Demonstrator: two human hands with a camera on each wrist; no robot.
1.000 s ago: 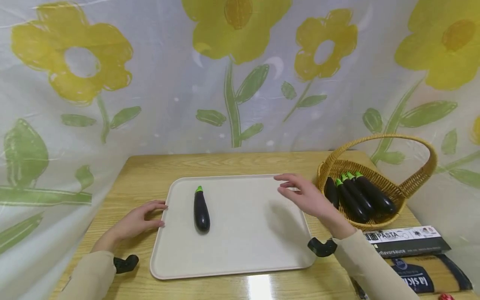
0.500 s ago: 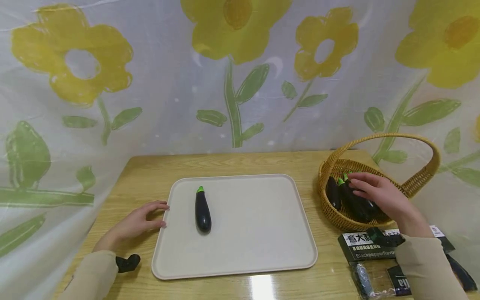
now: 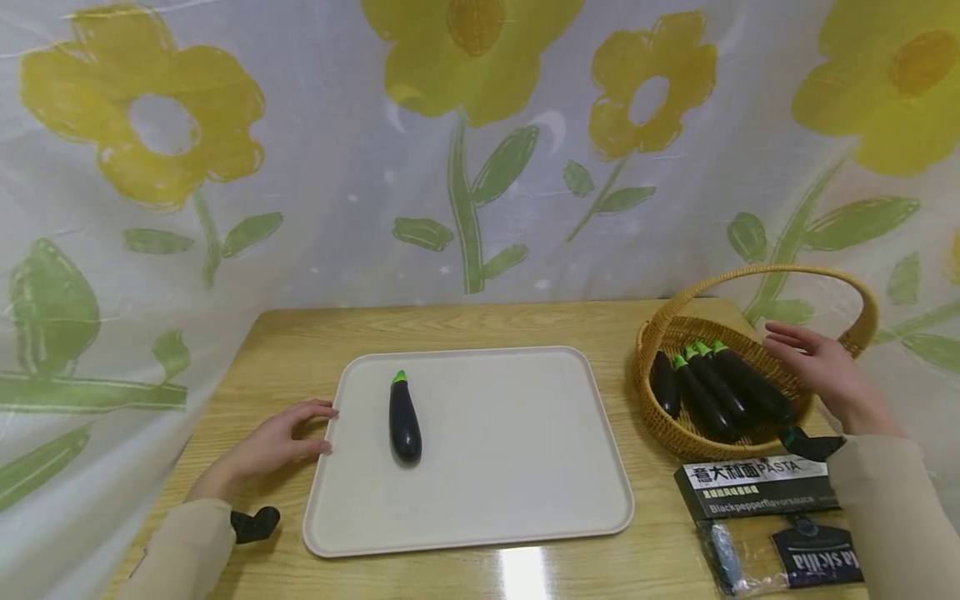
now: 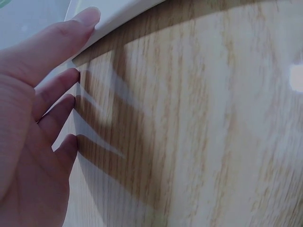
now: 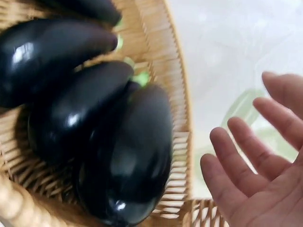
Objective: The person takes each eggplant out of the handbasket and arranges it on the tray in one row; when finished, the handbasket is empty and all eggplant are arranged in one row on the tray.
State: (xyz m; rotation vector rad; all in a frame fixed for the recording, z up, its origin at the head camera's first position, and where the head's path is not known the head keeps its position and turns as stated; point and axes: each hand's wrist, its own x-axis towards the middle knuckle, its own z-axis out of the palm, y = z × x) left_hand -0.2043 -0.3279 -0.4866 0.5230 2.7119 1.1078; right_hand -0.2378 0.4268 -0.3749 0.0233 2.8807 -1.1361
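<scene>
In the head view, a dark eggplant (image 3: 406, 427) with a green stem lies on the left part of a white tray (image 3: 517, 467). My left hand (image 3: 266, 450) rests at the tray's left edge, thumb and fingers spread; its thumb is near the tray corner in the left wrist view. My right hand (image 3: 832, 375) hovers by the right side of a wicker basket (image 3: 675, 433), fingers loosely bent and holding nothing. Several eggplants (image 3: 705, 404) lie in that basket. In the right wrist view, the right hand (image 5: 260, 179) is apart from the eggplants (image 5: 137, 151), beyond the basket rim.
The basket's tall arched handle (image 3: 780, 269) rises near my right hand. In front of the basket lie a black-and-white pasta box (image 3: 757, 492) and a clear-windowed pasta packet (image 3: 817, 554). A flowered cloth (image 3: 330, 183) hangs behind the wooden table (image 3: 480, 321).
My right hand has moved right, from above the tray's right side, over the basket's eggplants, to the basket's right side. The left hand and the eggplant on the tray have stayed put.
</scene>
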